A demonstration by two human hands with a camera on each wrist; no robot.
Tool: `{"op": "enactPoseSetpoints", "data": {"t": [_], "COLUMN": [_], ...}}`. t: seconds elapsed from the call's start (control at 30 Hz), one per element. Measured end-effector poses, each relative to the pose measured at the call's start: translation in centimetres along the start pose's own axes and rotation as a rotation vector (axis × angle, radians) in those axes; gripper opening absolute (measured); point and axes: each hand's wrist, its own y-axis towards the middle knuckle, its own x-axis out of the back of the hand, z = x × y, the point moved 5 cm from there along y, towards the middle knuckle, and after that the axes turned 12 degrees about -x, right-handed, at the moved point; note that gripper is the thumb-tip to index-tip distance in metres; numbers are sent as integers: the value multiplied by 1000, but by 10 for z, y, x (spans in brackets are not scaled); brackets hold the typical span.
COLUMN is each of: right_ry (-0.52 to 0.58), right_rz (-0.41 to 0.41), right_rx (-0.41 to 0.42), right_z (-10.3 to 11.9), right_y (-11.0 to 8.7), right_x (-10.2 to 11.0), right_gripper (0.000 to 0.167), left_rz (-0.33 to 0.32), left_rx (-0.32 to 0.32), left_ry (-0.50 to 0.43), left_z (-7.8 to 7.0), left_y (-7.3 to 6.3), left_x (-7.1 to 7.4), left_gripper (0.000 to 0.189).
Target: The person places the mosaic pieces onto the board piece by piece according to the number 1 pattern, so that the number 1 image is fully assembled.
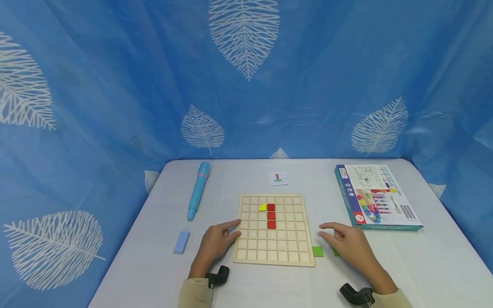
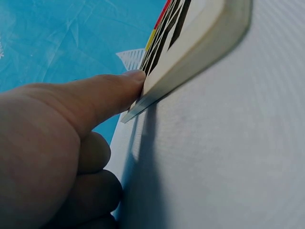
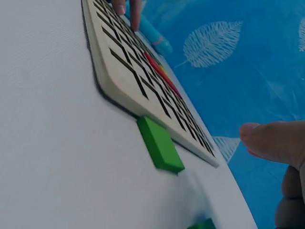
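Note:
A square wooden grid board [image 1: 276, 245] lies on the table. Three red square tiles [image 1: 271, 215] form a column in its upper cells, with a yellow tile [image 1: 262, 207] left of the top one. My left hand [image 1: 216, 243] touches the board's left edge with thumb and forefinger; in the left wrist view its other fingers are bent. To the right, my right hand [image 1: 348, 244] hovers with thumb and forefinger apart and nothing between them. One green tile [image 3: 160, 144] sits against the board's right edge. Another green tile [image 1: 336, 252] is partly hidden by the right hand.
Behind the board lies a small pattern card [image 1: 278, 178]. A blue capped marker-like stick [image 1: 198, 191] and a light blue block [image 1: 181, 242] are on the left. A printed box [image 1: 379, 196] lies at the right. Blue leaf-patterned cloth [image 1: 292, 107] hangs behind the table.

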Motion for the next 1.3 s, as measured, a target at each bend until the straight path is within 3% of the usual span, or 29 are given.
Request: {"op": "enactPoseSetpoints", "data": {"t": [0.4, 0.77, 1.3], "right_ry": [-2, 29, -85], "right_rz": [135, 167, 181], "right_rx": [-127, -124, -106], "right_z": [-18, -17, -16], "right_y": [-30, -38, -39], "right_x": [-1, -7, -11], "right_gripper": [26, 36, 35], "left_rz": [-6, -1, 0], "left_rx": [-11, 0, 12], "left_ry": [6, 5, -4], "left_z": [-1, -1, -1], "left_y": [0, 1, -1], "left_x": [2, 0, 0], "left_gripper": [41, 41, 41]}}
